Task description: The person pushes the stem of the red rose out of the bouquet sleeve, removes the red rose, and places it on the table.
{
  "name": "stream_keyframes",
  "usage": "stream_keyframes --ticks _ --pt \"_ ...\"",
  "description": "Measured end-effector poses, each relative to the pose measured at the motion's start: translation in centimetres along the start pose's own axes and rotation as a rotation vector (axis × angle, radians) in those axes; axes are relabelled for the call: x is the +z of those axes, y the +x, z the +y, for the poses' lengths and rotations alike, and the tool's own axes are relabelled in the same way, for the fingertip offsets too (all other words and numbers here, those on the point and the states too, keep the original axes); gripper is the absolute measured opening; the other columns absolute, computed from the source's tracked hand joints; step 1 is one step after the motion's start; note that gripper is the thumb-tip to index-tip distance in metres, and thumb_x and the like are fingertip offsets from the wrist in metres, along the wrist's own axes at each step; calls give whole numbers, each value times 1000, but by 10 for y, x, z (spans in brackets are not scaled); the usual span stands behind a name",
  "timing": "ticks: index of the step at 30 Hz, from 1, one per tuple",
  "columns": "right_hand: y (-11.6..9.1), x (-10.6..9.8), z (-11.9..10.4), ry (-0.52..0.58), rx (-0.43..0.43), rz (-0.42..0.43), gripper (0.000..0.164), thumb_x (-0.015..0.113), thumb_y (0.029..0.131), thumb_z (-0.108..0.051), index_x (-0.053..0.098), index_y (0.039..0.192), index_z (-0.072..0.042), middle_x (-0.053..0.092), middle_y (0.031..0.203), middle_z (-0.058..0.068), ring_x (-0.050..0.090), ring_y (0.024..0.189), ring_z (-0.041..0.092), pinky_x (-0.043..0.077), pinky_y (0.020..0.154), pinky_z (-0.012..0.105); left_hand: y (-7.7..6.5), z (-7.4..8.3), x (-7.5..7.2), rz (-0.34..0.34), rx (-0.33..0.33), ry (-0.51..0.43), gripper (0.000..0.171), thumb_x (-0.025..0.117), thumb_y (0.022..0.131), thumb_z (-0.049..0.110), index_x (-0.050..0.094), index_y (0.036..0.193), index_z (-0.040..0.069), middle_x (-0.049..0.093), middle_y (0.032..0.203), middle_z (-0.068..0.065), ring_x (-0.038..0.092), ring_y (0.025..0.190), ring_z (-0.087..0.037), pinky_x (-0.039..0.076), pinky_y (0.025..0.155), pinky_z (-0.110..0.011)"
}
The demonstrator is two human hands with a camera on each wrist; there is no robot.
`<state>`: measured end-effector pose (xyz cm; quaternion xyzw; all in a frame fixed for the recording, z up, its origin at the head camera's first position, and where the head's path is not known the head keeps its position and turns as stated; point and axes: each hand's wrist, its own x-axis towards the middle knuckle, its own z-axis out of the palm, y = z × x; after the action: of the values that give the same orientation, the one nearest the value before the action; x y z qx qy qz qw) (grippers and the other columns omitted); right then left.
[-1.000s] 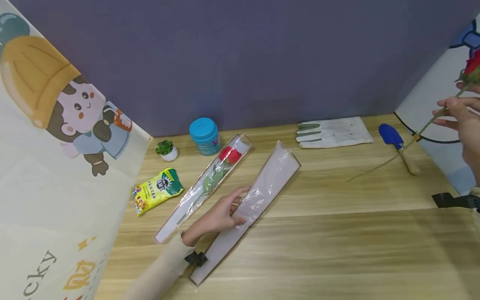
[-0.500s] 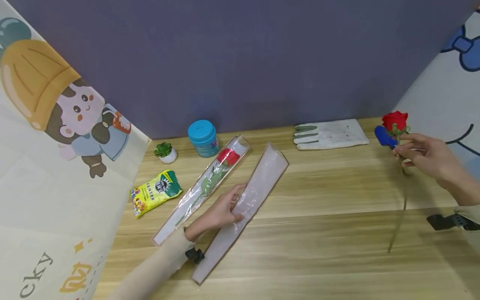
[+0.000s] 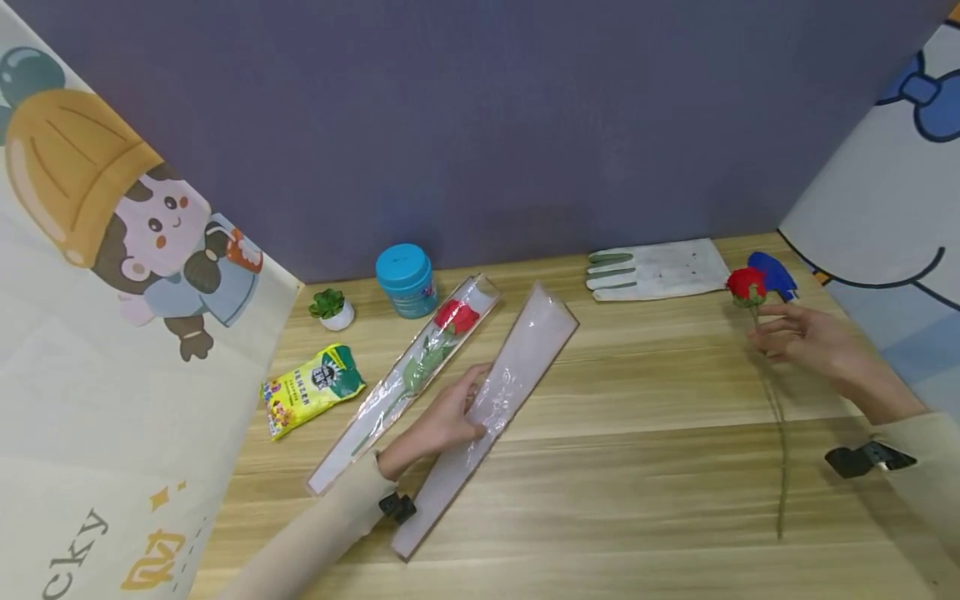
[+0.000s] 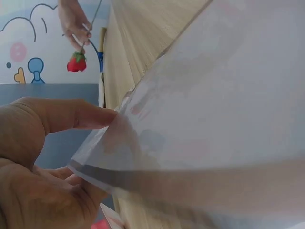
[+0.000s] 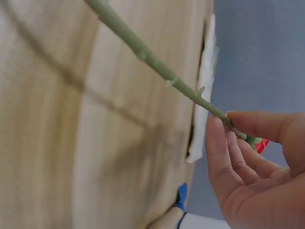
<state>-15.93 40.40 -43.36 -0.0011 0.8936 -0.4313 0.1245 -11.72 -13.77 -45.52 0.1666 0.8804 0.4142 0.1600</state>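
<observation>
In the head view my left hand (image 3: 442,421) grips the edge of a long pale flower sleeve (image 3: 517,375) lying slantwise on the table. Close up in the left wrist view, thumb and fingers pinch the edge of the clear film (image 4: 214,105). My right hand (image 3: 813,346) holds a red rose (image 3: 746,286) just under its bloom, its long bare stem hanging down toward the table front. Thumb and index finger pinch that green stem (image 5: 162,69) in the right wrist view. Left of the sleeve lies another rose (image 3: 457,317) inside a clear sleeve.
Along the back stand a small potted succulent (image 3: 332,308) and a blue-lidded tub (image 3: 406,280), with a white glove (image 3: 660,269) farther right. A blue trowel (image 3: 771,275) lies partly behind the right hand. A yellow-green packet (image 3: 313,390) is at left. Walls border the table.
My right hand has brought the rose in from the far right, lower and leftward, its stem now hanging down. My left hand keeps hold of the sleeve, which has shifted slightly left.
</observation>
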Motion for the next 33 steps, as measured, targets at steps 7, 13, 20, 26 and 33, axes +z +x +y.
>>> stream_keyframes --ticks 7,13,20,26,33 --pt "4 13 15 61 8 -22 71 67 102 -13 27 152 17 63 93 -36 67 85 -9 64 72 27 4 -2 3 8 14 58 103 79 66 -12 40 157 15 67 128 -29 66 114 -41 64 78 -38" --pt "4 21 22 64 32 -37 69 66 101 -9 29 153 17 63 95 -36 64 88 -13 64 73 26 4 -4 4 9 -13 88 103 78 67 -13 39 158 15 67 118 -16 64 99 -27 60 71 -30" --pt "5 26 25 32 30 1 63 67 100 -8 36 149 17 66 96 -26 64 84 -13 64 69 27 1 -3 5 43 7 162 101 84 67 -6 41 157 14 68 116 -14 64 99 -27 60 80 -38" --pt "7 29 24 5 24 26 61 68 98 -7 39 147 16 69 99 -13 64 81 -11 65 68 27 -5 -1 6 67 -10 215 98 92 71 7 42 156 12 69 129 -21 67 116 -39 58 99 -55" --pt "5 26 19 -78 12 78 57 66 101 -12 43 144 18 68 115 34 62 75 -9 64 65 28 -12 2 8 52 -69 229 96 90 76 12 40 158 12 66 137 -22 65 120 -41 58 101 -57"
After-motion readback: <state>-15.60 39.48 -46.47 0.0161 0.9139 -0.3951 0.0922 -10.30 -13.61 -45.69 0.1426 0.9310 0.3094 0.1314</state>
